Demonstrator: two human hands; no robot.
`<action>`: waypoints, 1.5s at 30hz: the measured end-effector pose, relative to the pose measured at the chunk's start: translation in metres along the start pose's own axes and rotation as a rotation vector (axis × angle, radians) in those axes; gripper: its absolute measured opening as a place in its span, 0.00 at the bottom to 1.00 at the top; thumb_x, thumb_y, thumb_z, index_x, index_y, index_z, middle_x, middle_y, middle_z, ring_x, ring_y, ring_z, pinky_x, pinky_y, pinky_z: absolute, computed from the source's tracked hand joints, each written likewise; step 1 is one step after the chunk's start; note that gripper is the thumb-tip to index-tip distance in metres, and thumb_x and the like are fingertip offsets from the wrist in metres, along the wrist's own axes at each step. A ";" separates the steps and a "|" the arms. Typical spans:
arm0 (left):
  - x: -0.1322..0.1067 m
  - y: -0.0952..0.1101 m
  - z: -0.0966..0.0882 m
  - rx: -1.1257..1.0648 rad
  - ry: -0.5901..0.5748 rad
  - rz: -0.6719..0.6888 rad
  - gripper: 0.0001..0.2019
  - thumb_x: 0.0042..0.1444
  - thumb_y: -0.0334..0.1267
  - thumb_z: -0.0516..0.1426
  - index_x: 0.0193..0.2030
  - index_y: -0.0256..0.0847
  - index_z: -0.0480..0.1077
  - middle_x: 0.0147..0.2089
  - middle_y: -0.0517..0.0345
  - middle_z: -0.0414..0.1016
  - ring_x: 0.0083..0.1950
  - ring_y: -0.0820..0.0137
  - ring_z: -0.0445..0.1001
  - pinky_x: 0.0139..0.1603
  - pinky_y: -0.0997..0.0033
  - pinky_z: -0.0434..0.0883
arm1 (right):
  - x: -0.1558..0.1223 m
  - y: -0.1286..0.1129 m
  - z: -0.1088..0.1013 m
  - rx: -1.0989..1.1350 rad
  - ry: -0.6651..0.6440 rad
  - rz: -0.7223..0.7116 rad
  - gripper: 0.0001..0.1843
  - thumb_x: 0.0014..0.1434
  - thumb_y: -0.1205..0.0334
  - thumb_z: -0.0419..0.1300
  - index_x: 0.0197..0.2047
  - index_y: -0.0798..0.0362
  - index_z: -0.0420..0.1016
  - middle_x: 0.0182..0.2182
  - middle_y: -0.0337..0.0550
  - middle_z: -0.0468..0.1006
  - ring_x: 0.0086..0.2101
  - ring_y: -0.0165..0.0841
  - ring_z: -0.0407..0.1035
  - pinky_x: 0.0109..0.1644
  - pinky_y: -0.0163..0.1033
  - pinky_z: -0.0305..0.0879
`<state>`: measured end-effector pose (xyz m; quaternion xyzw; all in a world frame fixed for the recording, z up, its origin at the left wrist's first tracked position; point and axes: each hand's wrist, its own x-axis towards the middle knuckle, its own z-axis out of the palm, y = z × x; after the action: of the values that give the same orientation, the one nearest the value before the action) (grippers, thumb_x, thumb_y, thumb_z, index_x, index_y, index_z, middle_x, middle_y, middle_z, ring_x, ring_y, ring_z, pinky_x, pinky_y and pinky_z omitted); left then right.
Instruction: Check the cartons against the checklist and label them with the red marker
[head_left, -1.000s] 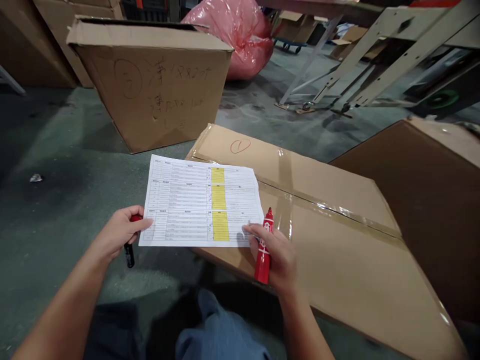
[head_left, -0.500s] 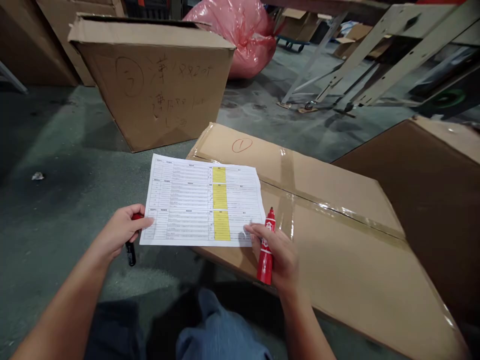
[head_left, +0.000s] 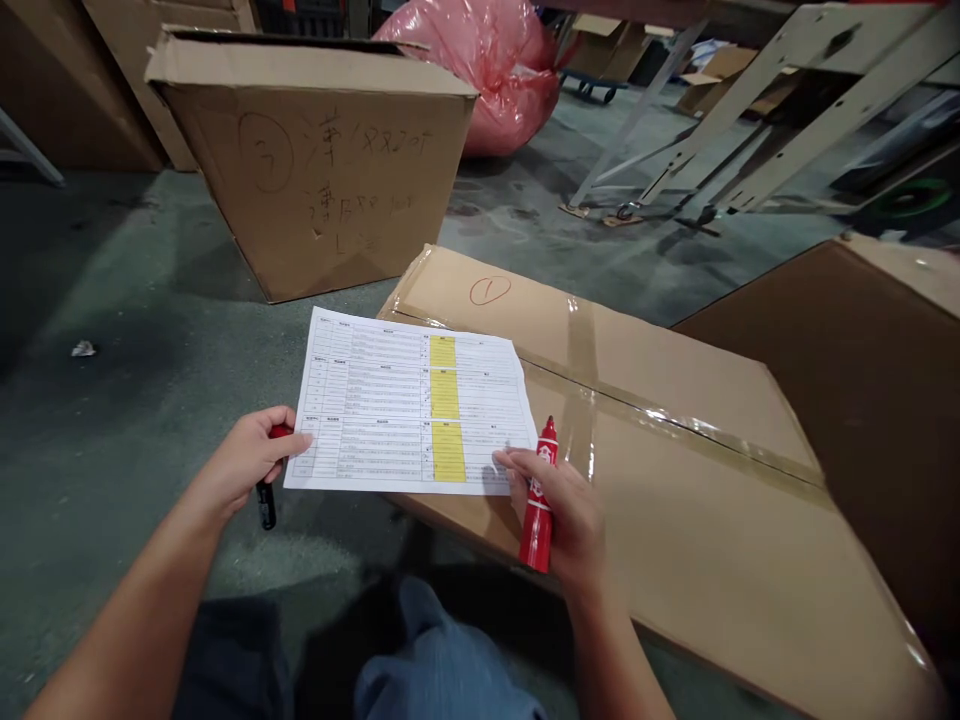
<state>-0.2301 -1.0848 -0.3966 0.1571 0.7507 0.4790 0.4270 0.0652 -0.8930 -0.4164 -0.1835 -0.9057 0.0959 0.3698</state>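
A printed sheet of paper [head_left: 375,400] with tables and a yellow column is held up between both hands. My left hand [head_left: 251,455] pinches its left edge, thumb on top, and also has a black pen or marker cap with a red part [head_left: 266,505] in its fingers. My right hand [head_left: 562,510] is closed around a red marker [head_left: 538,535], its dark tip pointing up, and the thumb and fingers pinch the sheet's lower right corner. Beneath the paper lies a taped cardboard box [head_left: 690,500] with a circled "1" in red.
An open-topped cardboard box [head_left: 352,230] with handwriting stands behind on the floor. Farther back sits a pink plastic bag [head_left: 502,90]. Another carton [head_left: 885,420] is at the right, below a metal table frame [head_left: 757,150]. A small scrap [head_left: 84,348] lies on the floor at left.
The whole scene has shifted slightly to the right in view. Both hands keep their grip on the paper and the markers.
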 end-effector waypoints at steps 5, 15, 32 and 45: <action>-0.002 0.002 0.001 0.003 0.002 -0.018 0.14 0.41 0.43 0.65 0.27 0.37 0.68 0.25 0.62 0.72 0.17 0.83 0.55 0.17 0.81 0.50 | 0.001 -0.001 0.000 0.015 0.001 0.008 0.16 0.60 0.75 0.60 0.50 0.51 0.73 0.40 0.43 0.81 0.36 0.32 0.75 0.39 0.38 0.71; -0.002 0.006 0.002 0.017 0.019 -0.053 0.15 0.35 0.41 0.67 0.26 0.38 0.69 0.25 0.60 0.72 0.16 0.82 0.54 0.17 0.79 0.50 | -0.002 0.000 -0.001 0.026 -0.008 0.019 0.17 0.60 0.74 0.59 0.51 0.50 0.74 0.40 0.43 0.80 0.36 0.33 0.75 0.39 0.39 0.71; 0.000 0.002 0.002 0.011 -0.003 -0.025 0.15 0.40 0.45 0.66 0.27 0.38 0.68 0.23 0.63 0.70 0.17 0.82 0.54 0.17 0.79 0.51 | 0.008 -0.099 0.032 0.073 -0.262 -0.045 0.16 0.60 0.60 0.61 0.51 0.53 0.67 0.60 0.48 0.71 0.49 0.43 0.64 0.47 0.47 0.63; -0.003 0.003 0.000 0.029 -0.023 -0.053 0.16 0.41 0.46 0.66 0.32 0.39 0.70 0.27 0.60 0.74 0.19 0.79 0.54 0.19 0.77 0.51 | 0.001 -0.090 0.039 -0.046 -0.248 0.075 0.25 0.59 0.55 0.63 0.56 0.53 0.62 0.61 0.47 0.70 0.50 0.45 0.61 0.50 0.47 0.56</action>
<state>-0.2287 -1.0850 -0.3927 0.1487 0.7564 0.4548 0.4459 0.0130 -0.9762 -0.4154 -0.2122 -0.9389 0.1109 0.2471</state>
